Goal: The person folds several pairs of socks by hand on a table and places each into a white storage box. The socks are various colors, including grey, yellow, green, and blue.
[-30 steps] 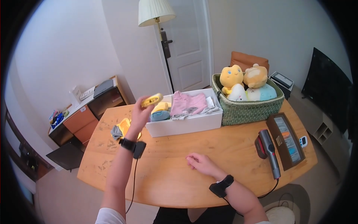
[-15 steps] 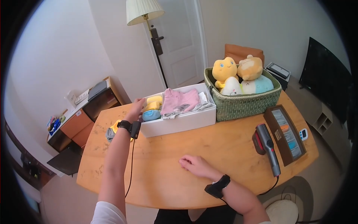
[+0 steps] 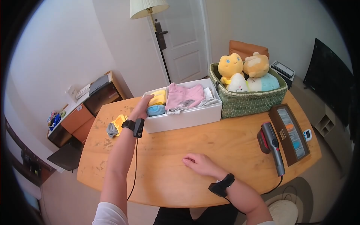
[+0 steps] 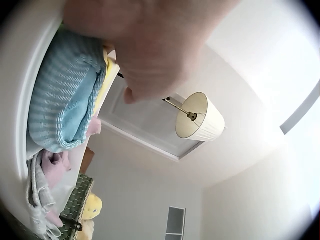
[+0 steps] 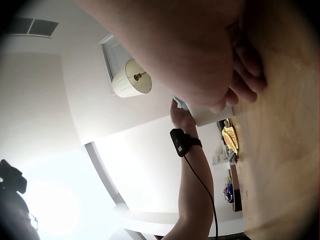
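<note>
- what is the biggest thing you see?
- a pale door (image 3: 185, 48) behind everything, with a pleated lampshade (image 3: 148, 8) in front of the wall. below them, a wooden table (image 3: 161, 168) spans the view.
- and on the table?
- a green woven basket (image 3: 253, 104) of plush toys stands beside a white box (image 3: 185, 120). a long brown case (image 3: 289, 131) and a gray corded handheld appliance (image 3: 273, 146) lie on the right, and a yellow-and-gray cloth (image 3: 117, 125) on the left.
- what's in the box?
- a pink garment (image 3: 183, 93) in the middle, and at the left end a yellow folded bundle (image 3: 158, 98) with a blue ribbed bundle (image 3: 155, 110) nearer the person.
- where are the hands?
- the left hand (image 3: 140, 108) is over the box's left end, fingers right at the yellow folded bundle; i can't tell whether they grasp it. the right hand (image 3: 200, 164) rests on the tabletop, fingers loosely curled around nothing, well apart from both bundles.
</note>
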